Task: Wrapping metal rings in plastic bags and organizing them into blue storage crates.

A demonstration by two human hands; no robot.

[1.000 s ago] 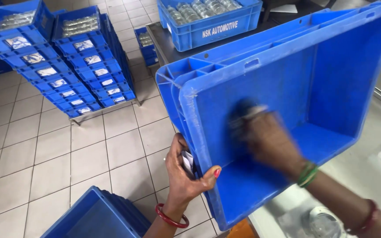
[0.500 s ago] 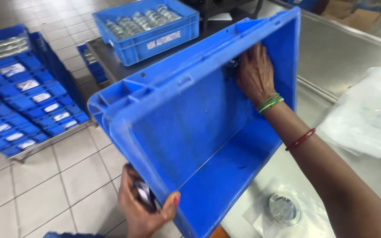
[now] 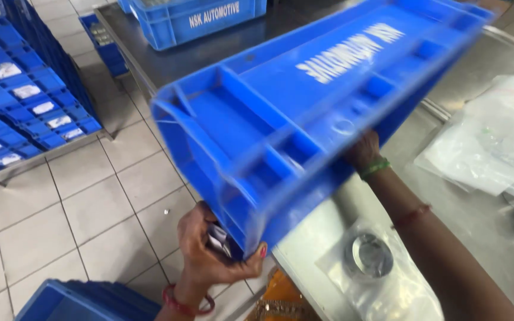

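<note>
**Blue crate held tilted between two hands**

The blue plastic crate (image 3: 304,113) is raised above the steel table (image 3: 483,232) edge and the tiled floor (image 3: 60,208), tipped so its ribbed outer wall faces the camera. The left hand (image 3: 209,252) grips the lowest corner, fingers clenched on the rim together with a small, indistinct pale item. The right hand (image 3: 364,151) meets the crate's underside; its fingers are hidden, so their grasp cannot be told. The crate's interior is out of sight. White lettering marks its wall.
</note>
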